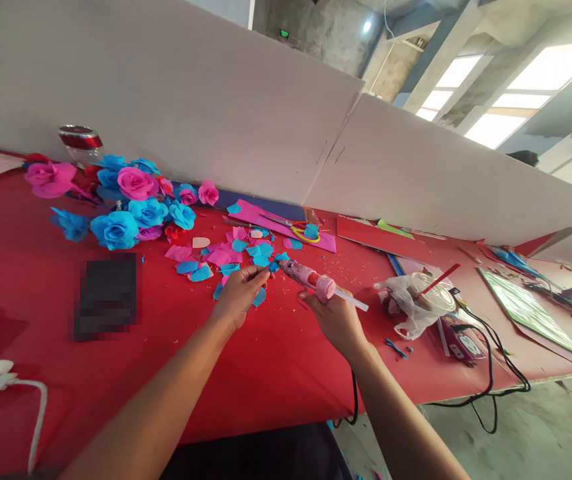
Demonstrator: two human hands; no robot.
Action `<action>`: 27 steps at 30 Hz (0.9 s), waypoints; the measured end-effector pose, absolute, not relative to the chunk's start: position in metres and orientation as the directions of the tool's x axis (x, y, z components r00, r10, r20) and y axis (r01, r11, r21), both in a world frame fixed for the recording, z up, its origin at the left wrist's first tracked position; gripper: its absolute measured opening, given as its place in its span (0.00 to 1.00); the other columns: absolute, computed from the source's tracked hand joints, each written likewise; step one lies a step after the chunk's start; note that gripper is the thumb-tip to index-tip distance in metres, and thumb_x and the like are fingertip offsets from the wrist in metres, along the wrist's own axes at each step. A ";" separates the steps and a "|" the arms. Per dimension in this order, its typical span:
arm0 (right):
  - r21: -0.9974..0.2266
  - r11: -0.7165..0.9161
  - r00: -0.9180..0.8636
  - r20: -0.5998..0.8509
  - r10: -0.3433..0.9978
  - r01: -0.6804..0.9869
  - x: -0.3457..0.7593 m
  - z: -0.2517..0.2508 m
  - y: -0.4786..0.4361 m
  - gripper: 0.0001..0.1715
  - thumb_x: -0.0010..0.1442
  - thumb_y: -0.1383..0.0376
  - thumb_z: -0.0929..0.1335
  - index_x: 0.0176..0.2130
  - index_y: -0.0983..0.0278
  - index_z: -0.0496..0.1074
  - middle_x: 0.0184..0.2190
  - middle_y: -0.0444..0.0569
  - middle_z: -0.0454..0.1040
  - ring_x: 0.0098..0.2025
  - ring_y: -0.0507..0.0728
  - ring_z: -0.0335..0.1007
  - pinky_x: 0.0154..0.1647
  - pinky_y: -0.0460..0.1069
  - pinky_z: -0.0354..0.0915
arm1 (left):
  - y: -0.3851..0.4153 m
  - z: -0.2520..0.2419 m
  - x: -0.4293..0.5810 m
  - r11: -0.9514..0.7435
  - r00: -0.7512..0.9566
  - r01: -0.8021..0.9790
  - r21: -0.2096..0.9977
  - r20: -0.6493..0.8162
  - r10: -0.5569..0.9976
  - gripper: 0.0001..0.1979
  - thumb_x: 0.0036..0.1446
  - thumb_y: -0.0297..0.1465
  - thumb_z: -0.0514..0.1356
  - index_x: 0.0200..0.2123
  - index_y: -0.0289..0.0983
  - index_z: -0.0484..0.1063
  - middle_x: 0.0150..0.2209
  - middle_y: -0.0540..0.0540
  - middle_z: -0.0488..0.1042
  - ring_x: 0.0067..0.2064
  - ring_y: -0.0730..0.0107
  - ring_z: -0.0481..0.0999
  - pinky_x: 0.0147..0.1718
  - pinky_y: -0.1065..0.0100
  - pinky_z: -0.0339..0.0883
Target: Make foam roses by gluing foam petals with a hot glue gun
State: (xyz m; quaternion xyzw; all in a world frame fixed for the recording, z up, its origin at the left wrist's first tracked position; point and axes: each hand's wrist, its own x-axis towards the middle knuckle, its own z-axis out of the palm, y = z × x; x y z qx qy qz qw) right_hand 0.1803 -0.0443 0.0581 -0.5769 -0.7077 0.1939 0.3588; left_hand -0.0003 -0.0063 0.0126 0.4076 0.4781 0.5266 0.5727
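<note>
My right hand (333,317) is closed round a pink glue gun (311,277), a clear glue stick poking out of its back end. The gun's tip points left, at a small blue paper flower piece (277,261) pinched between the thumb and fingers of my left hand (239,293). Tip and paper are close together; whether they touch I cannot tell. Just beyond my hands, loose blue and pink paper petals (221,253) are scattered over the red table (246,373). Scissors with yellow handles (303,233) lie on a pink paper strip (251,213).
Finished paper roses (116,230) stand at the left, near a jar with a red lid (81,143). A blurred dark object (109,293) lies before them. To the right are a bagged cup with a straw (431,293), a power strip (461,340) and black cables. A partition (191,100) runs behind.
</note>
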 end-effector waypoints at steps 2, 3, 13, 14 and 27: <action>-0.697 0.280 -0.073 0.312 0.947 0.660 0.180 0.064 -0.045 0.18 0.58 0.51 0.65 0.31 0.63 0.70 0.26 0.46 0.71 0.29 0.54 0.64 0.27 0.46 0.59 | -0.007 0.012 0.000 0.095 -0.045 -0.139 0.986 -0.102 0.994 0.13 0.47 0.41 0.61 0.27 0.36 0.73 0.21 0.53 0.63 0.23 0.76 0.57 0.23 0.71 0.49; -0.703 0.285 -0.071 0.318 0.945 0.652 0.179 0.066 -0.046 0.17 0.58 0.52 0.65 0.31 0.63 0.70 0.27 0.47 0.71 0.31 0.54 0.65 0.28 0.46 0.60 | -0.007 0.012 -0.001 0.066 -0.066 -0.077 0.995 -0.071 0.995 0.13 0.49 0.41 0.60 0.27 0.36 0.72 0.21 0.53 0.63 0.23 0.75 0.58 0.23 0.71 0.50; -0.727 0.241 -0.084 0.246 0.966 0.643 0.175 0.049 -0.045 0.17 0.56 0.52 0.67 0.29 0.63 0.69 0.23 0.44 0.68 0.26 0.52 0.59 0.25 0.46 0.56 | -0.011 0.016 -0.004 -0.139 -0.094 0.274 0.952 0.170 0.981 0.14 0.56 0.39 0.53 0.23 0.37 0.66 0.19 0.54 0.58 0.24 0.74 0.58 0.24 0.70 0.49; -0.730 0.240 -0.080 0.247 0.966 0.640 0.176 0.049 -0.046 0.17 0.56 0.52 0.67 0.29 0.63 0.68 0.23 0.43 0.67 0.25 0.52 0.58 0.24 0.46 0.56 | -0.010 0.014 -0.003 -0.129 -0.093 0.234 0.964 0.154 0.984 0.14 0.56 0.39 0.53 0.24 0.37 0.67 0.20 0.54 0.58 0.24 0.74 0.58 0.24 0.70 0.49; -0.715 0.281 -0.118 0.270 0.956 0.640 0.178 0.046 -0.050 0.17 0.57 0.52 0.68 0.28 0.62 0.66 0.21 0.41 0.64 0.23 0.51 0.57 0.23 0.46 0.55 | -0.008 0.009 -0.003 -0.094 -0.130 0.080 0.992 0.104 0.986 0.12 0.53 0.40 0.57 0.25 0.37 0.70 0.21 0.53 0.63 0.24 0.73 0.60 0.24 0.71 0.52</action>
